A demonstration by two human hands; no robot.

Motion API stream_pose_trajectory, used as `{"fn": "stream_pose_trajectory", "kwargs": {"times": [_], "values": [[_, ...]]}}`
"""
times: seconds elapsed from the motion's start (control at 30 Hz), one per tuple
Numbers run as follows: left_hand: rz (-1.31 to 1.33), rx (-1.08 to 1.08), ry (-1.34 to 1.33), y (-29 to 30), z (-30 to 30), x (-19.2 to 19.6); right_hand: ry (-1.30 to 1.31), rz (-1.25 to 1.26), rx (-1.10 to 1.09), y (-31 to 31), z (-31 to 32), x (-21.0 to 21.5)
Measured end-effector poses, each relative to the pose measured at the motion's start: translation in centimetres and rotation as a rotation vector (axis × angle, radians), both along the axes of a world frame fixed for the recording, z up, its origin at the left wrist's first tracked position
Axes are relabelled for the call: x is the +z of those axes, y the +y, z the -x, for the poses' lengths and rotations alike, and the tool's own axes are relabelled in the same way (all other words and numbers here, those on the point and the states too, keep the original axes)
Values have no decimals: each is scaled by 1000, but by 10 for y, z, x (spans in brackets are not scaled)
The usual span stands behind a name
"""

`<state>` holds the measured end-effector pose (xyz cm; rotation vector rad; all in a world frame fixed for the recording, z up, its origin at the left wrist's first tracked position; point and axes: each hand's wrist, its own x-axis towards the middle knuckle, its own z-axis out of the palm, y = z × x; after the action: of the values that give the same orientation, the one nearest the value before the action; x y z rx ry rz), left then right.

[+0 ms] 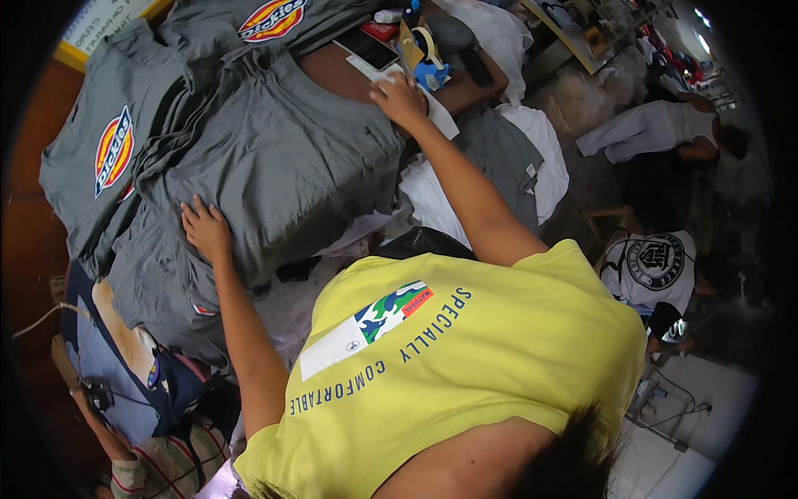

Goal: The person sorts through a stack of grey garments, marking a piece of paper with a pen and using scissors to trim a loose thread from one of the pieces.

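Note:
A pile of grey T-shirts (283,158) covers most of the table, with a colourful oval print on some. My left hand (206,231) lies flat on the near left part of the grey cloth, its fingers spread. Farther right, my right hand (401,101) rests at the bare brown strip of the table, over a white paper (442,121). Its fingers are apart and bent a little, and nothing shows gripped in them. Just beyond that hand are a black phone (367,48) and a tape dispenser (428,62) with a blue base.
A grey cap-like item (453,35) sits at the table's far right. White and grey garments (507,158) hang below its right edge. One person handles an iron (100,392) at the lower left. Other people (652,133) are at the right, beyond plastic bags (573,96).

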<state>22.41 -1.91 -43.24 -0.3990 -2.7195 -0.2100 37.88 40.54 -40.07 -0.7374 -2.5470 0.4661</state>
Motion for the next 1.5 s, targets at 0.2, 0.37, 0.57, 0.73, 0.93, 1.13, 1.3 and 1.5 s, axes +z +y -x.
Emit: {"fn": "stream_pose_trajectory", "kwargs": {"times": [0.2,0.37,0.57,0.73,0.93,1.13,1.3,1.5], "values": [[86,63,38,23,-10,15,-72,-160,142,36,-63,-31],[94,62,57,22,-9,17,-23,-143,150,54,-82,-31],[84,76,48,30,-10,23,12,-313,33,48,-53,-41],[73,81,62,29,-9,22,-156,-302,29,25,-13,-29],[59,56,81,31,-6,22,171,46,136,47,38,-32],[35,54,83,30,-10,22,-45,-238,65,91,43,-26],[25,53,81,36,-8,24,-199,-276,36,94,39,-27],[82,57,136,30,-10,24,38,531,355,83,12,31]]}}
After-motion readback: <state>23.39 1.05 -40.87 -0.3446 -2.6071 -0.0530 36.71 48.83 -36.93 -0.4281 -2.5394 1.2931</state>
